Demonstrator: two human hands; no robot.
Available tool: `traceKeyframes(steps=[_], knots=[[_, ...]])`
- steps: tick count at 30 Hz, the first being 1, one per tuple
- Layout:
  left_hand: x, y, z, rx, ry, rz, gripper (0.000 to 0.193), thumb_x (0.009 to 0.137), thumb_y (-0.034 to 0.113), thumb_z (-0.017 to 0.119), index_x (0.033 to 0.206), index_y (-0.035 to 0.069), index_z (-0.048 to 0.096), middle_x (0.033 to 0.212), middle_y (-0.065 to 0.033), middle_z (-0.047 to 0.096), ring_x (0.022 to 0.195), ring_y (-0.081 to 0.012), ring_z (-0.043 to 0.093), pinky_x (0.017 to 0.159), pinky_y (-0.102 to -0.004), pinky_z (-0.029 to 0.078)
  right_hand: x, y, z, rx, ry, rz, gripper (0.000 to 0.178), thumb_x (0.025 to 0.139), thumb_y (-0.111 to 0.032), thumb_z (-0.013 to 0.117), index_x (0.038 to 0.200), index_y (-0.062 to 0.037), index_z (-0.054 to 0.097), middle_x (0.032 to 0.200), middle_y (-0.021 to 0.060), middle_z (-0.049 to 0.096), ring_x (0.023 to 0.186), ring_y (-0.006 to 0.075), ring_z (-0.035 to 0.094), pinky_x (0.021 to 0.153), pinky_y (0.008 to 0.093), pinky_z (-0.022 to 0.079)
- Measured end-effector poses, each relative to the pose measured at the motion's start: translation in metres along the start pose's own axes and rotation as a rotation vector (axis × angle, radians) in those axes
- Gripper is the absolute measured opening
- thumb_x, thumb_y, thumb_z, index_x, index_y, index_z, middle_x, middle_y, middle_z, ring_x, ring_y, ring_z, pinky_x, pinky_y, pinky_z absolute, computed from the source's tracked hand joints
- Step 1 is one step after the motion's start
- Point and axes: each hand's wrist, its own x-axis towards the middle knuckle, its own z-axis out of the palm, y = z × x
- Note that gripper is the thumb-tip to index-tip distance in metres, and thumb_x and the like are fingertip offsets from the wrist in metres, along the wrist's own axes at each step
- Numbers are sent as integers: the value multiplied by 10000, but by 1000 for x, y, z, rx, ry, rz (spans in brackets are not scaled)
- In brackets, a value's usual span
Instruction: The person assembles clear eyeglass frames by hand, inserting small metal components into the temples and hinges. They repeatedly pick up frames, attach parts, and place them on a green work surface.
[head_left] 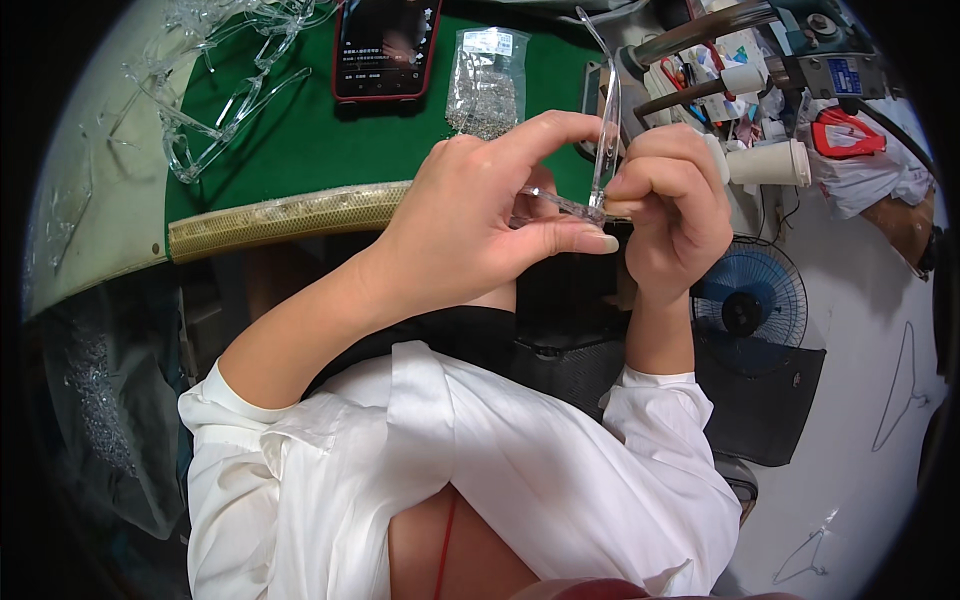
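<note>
A clear plastic eyeglass frame (565, 205) is held over the table's front edge. My left hand (475, 205) is closed round its front part, thumb below and index finger reaching across to the upright arm. One clear temple arm (607, 120) rises from the hinge corner, away from me. At that corner my right hand (672, 205) has its fingers curled, thumb and fingertip pinched against the hinge. Whatever lies in that pinch is too small or hidden to tell. Behind my left hand a clear bag (487, 85) of tiny metal pieces lies on the green mat (300, 130).
More clear eyeglass frames (225, 120) are heaped at the far left. A phone (385, 50) lies at the back. Gold mesh trim (290, 215) runs along the table's edge. At right are a metal bench machine (790, 50), a white cup (770, 163) and a blue fan (750, 305).
</note>
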Motion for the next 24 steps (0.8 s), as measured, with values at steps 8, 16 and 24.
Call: traceKeyframes(steps=[8, 16, 24], knots=[[0, -5, 2, 153, 58, 110, 684, 688, 125, 832, 1292, 53, 516, 690, -51, 646, 605, -95, 617, 584, -224, 471, -5, 2, 2, 73, 31, 114, 148, 771, -116, 736, 811, -5, 647, 767, 80, 602, 665, 163, 566, 560, 240, 431], [0, -9, 3, 213, 79, 152, 684, 693, 125, 830, 1294, 45, 513, 676, -54, 641, 589, -103, 620, 569, -223, 463, -7, 3, 3, 115, 24, 147, 157, 791, -112, 727, 801, 8, 626, 778, 80, 602, 670, 158, 561, 560, 236, 429], [0, -5, 5, -31, 44, 32, 657, 714, 116, 816, 1293, 42, 514, 677, -15, 618, 608, -58, 565, 595, -202, 438, -9, 3, 8, 139, 52, 160, 166, 835, -130, 690, 802, 7, 602, 776, 86, 590, 671, 169, 550, 579, 249, 436]])
